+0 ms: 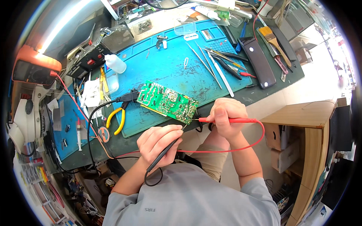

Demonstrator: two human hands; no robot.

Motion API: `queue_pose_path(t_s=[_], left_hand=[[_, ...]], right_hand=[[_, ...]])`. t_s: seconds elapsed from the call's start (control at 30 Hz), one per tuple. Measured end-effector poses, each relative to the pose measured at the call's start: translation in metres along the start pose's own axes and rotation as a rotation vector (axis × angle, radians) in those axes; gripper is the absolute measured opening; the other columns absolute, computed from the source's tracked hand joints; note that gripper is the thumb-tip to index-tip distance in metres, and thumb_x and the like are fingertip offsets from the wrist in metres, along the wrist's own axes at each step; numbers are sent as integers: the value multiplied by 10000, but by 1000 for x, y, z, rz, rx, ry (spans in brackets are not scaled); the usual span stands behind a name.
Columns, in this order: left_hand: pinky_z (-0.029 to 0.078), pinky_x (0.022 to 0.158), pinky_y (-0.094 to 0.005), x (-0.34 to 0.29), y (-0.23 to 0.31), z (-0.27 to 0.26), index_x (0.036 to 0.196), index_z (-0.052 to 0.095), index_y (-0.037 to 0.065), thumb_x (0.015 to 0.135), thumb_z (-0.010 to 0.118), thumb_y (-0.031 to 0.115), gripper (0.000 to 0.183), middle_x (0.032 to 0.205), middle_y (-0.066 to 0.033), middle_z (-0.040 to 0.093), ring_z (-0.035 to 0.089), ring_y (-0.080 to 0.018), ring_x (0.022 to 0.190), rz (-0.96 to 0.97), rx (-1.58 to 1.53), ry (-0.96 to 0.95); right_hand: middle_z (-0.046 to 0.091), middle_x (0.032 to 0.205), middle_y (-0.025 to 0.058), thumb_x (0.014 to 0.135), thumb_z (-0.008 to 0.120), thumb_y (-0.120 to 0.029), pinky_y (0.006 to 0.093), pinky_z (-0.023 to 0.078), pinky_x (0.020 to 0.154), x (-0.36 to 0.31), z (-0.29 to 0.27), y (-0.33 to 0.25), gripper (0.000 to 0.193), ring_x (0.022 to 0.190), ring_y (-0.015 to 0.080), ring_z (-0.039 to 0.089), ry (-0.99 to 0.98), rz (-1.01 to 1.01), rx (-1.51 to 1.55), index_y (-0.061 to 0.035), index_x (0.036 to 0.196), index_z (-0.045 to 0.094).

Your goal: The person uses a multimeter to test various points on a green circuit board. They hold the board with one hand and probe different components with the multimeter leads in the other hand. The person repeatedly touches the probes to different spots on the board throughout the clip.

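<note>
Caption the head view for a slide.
Black probe in left hand, red probe in right hand, both pointed at the right end of a green circuit board partly over a blue mat.

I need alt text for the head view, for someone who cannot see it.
A person's left hand holds a black probe and right hand a red probe, tips near the right end of a green circuit board over a blue mat. Yellow-handled pliers lie left of the board.

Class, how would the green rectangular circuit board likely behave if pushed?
The green rectangular circuit board is likely stiff: its edges look straight. The black plug at its left end, trailing a black cable, would probably add drag. Exposed solder joints suggest it may be fragile.
</note>
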State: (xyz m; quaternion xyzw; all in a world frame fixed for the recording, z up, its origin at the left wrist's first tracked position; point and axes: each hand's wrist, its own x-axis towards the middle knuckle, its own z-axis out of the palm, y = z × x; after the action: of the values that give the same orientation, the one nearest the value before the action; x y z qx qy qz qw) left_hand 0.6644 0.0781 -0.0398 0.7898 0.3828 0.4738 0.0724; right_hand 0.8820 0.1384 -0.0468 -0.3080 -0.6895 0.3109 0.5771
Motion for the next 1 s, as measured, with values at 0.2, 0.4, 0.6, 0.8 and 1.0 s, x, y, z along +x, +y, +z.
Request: queue_pose_path(t_s=[0.2,0.4,0.6,0.8,1.0], left_hand=[[509,605,-295,1,0,1,931,671,19,805,716,46,136,886,-119,717,669,-230,700,-1,-5,1],[509,608,-299,1,1,-1,937,667,20,814,715,51,136,892,-120,716,666,-232,704,-2,-2,-8],[505,609,-302,0,0,0,943,665,20,817,714,51,138,900,-119,716,659,-233,702,-6,-6,-7],[503,609,-304,1,2,2,945,665,19,821,711,49,135,902,-118,717,660,-236,703,-12,-15,-11],[519,604,-307,3,3,-4,932,683,35,795,700,25,138,898,-112,722,676,-241,711,-19,-12,12]], right_hand=[[594,547,41,878,593,-37,299,414,446,0,0,1,256,448,177,532,6,-13,9,-35,621,595],[586,540,46,881,591,-45,298,413,443,0,1,-1,271,444,180,531,20,1,-14,-38,610,593],[567,524,44,878,586,-39,298,403,435,1,2,-2,278,431,178,516,27,6,4,-42,599,590],[570,503,43,941,505,-99,269,392,408,2,-1,-2,394,422,143,518,16,-27,-47,-44,554,559],[569,543,50,874,558,-47,315,412,458,4,2,-7,277,457,190,528,-23,35,-45,-44,598,581]])
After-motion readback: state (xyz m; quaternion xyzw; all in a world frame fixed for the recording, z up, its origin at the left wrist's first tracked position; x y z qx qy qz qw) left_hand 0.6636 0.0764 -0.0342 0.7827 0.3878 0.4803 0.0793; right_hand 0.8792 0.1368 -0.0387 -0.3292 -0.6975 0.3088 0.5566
